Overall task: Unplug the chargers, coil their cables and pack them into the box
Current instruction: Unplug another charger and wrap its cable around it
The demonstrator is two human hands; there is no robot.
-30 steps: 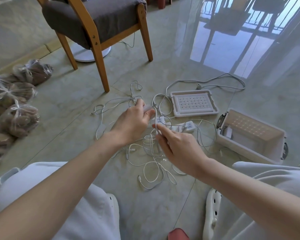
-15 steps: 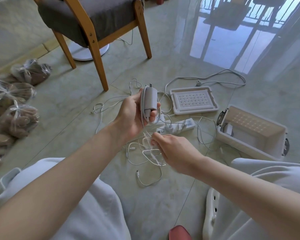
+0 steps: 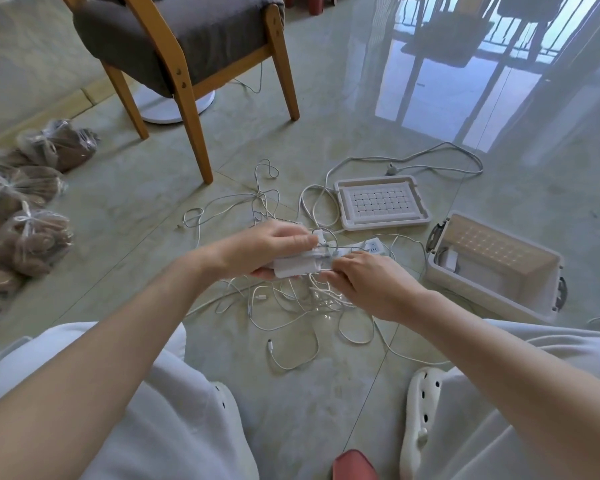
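My left hand (image 3: 274,249) grips a white charger brick (image 3: 293,266), held flat above the floor. My right hand (image 3: 368,282) pinches the thin white cable at the brick's right end. Below both hands lies a tangle of white cables (image 3: 291,306) on the tiled floor. A white power strip (image 3: 373,244) lies just beyond my right hand, partly hidden. The open white box (image 3: 492,268) stands to the right with a small white charger (image 3: 450,259) inside. Its lid (image 3: 381,204) lies upside down behind the strip.
A wooden chair (image 3: 187,64) with a grey cushion stands at the back left, a white round fan base (image 3: 174,107) under it. Several tied plastic bags (image 3: 25,202) lie along the left. My knees and white slippers (image 3: 420,420) frame the bottom.
My left hand has lowered the charger brick from upright to flat. My right hand has come up from the cable tangle to the cable at the brick's end.
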